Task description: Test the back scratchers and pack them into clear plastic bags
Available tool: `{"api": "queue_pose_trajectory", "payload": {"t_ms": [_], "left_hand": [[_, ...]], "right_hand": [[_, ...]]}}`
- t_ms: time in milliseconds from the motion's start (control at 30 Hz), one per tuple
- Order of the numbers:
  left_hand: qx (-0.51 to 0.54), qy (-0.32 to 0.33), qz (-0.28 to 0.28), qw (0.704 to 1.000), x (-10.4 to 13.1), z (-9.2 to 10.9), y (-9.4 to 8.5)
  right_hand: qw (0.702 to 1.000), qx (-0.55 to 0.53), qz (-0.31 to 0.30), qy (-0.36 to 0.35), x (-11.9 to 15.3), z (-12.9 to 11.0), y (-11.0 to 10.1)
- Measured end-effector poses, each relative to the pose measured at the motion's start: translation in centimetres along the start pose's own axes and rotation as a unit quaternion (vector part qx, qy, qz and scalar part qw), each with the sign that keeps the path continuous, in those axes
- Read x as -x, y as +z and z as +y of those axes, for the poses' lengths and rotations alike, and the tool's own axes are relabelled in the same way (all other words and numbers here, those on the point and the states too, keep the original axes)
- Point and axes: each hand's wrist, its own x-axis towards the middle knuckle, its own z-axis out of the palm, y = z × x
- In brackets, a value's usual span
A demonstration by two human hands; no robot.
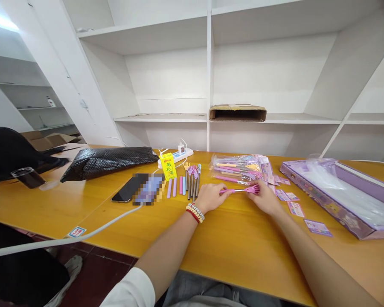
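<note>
A pink back scratcher [240, 190] with a silver rod lies level between my hands, above the table. My left hand [210, 197] is closed on its pink handle end. The fingers of my right hand [263, 197] are closed round the pink claw-shaped head. Beyond my left hand, several back scratcher heads on dark metal rods [192, 182] lie in a row, in yellow, pink and blue. Beside them are loose handles in purple, pink and blue [184, 186]. Clear bags of bundled back scratchers [237, 168] lie just past my hands.
Small printed cards [318, 227] lie scattered right of my right arm, beside an open purple box [326, 200]. On the left are phones [128, 188], a yellow drink carton [169, 166], a power strip [184, 156], a black bubble-wrap parcel [112, 162] and a white cable [112, 221]. A person in black sits far left.
</note>
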Motion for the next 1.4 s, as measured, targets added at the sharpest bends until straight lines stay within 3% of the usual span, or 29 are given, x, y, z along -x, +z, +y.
{"api": "queue_pose_trajectory", "payload": {"t_ms": [333, 467, 567, 1000, 1300, 1400], "left_hand": [[-0.016, 0.010, -0.022, 1.000, -0.1, -1.0, 0.6], [-0.037, 0.038, -0.054, 0.997, -0.2, -1.0, 1.0], [-0.043, 0.074, -0.046, 0.995, -0.4, -1.0, 1.6], [0.032, 0.100, -0.061, 0.993, -0.4, -1.5, 2.6], [0.061, 0.136, -0.115, 0.982, -0.3, -0.6, 1.2], [0.048, 0.115, -0.109, 0.986, -0.3, -0.5, 1.2]], "right_hand": [[0.996, 0.068, -0.005, -0.050, -0.3, 1.2, 0.4], [0.989, 0.127, -0.054, -0.057, -0.3, 1.5, 0.6], [0.980, 0.167, -0.081, -0.071, -0.3, 1.5, 0.6], [0.971, 0.095, -0.150, -0.158, 0.4, -0.3, 1.0], [0.968, 0.183, -0.083, -0.148, 0.5, -0.2, 1.3], [0.970, 0.180, -0.036, -0.161, 0.4, 0.1, 1.5]]}}
